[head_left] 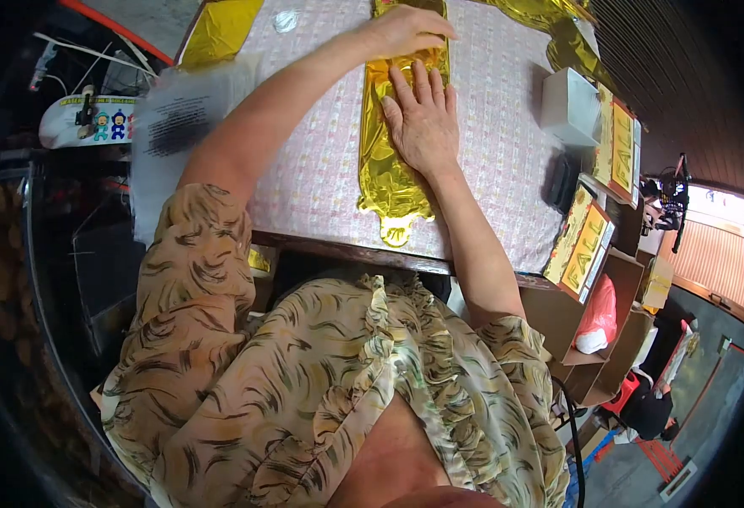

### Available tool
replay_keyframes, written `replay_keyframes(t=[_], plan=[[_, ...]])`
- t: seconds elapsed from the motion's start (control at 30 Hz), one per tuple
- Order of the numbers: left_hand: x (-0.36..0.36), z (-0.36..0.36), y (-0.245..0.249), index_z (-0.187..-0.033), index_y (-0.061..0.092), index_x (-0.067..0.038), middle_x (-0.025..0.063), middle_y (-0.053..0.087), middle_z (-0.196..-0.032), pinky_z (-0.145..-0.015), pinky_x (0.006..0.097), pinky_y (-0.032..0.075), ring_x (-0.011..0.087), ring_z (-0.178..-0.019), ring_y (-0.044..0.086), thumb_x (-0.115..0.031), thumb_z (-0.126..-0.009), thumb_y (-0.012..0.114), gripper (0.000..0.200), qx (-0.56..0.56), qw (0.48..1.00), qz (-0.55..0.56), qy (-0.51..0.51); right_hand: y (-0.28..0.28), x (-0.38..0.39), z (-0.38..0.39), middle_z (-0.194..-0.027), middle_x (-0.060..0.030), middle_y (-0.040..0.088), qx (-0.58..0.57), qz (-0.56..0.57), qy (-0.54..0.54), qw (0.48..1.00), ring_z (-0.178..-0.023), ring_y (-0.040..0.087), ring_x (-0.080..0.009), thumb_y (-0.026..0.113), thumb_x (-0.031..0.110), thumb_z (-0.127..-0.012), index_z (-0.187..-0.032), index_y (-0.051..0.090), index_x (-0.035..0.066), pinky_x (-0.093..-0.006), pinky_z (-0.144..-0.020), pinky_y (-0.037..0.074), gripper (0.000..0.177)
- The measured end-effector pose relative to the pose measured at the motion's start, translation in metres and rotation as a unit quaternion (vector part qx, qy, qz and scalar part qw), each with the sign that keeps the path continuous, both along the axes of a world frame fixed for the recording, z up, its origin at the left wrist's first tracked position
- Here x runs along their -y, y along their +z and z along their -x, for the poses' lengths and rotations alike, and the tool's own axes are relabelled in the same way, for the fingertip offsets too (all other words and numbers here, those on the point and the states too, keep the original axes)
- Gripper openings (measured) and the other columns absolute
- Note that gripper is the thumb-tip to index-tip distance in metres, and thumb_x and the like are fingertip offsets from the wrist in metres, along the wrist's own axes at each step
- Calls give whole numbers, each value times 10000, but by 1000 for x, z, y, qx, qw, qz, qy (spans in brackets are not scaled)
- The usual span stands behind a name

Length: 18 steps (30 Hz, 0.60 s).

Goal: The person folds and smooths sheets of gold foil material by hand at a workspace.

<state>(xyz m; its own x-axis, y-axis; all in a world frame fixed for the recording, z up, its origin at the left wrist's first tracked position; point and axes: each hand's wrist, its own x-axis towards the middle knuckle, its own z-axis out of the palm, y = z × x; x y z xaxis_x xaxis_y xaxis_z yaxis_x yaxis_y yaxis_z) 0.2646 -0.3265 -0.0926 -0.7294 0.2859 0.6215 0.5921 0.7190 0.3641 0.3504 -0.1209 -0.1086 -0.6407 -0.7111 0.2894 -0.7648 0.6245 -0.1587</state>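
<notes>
A flat, shiny gold foil balloon [378,173] lies lengthwise on the table's patterned cloth, its small tab toward my body. My right hand [425,123] rests flat on the middle of it, fingers spread and pointing away from me. Farther up, my left hand [404,32] reaches across the foil, fingers bent a little and apart, the palm facing down over it. The foil's far end runs out past the top of the view.
Clear plastic sleeves [181,118] lie on the table's left side. More gold foil [222,32] is at the far left corner. Along the right edge stand a white box [569,108], a black object [563,182] and boxes marked FALL [584,254]. A skateboard [88,123] is at left.
</notes>
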Motion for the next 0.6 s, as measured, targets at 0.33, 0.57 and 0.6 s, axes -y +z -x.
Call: replay_keyframes(t=[0.33,0.57,0.6], plan=[[-8,7,-22,-1213,736,-87,67,707,-1301,-1029,366,517,270,-1189,661,-252,-911,731,344,191,979,-66,-5,4,0,-2,-1669,-124,321,-31,-11,10,999,-1527,286,-393,391,520,-1075,-1596,396,242,-564,-1236,217,590],[-8,9,-20,-1019,784,-62,136,748,-1124,-965,405,532,310,-1090,692,-257,-876,773,242,135,986,-96,-26,11,-6,-3,-1676,-52,324,-1,-19,112,993,-1531,299,-347,388,495,-1083,-1599,383,296,-576,-1243,210,553],[-9,10,-22,-1026,780,-59,133,749,-1121,-962,402,532,309,-1082,693,-253,-876,772,246,114,989,-88,-30,12,-7,-3,-1676,-33,326,-5,-31,138,990,-1531,298,-343,383,500,-1083,-1599,381,305,-571,-1249,201,552]])
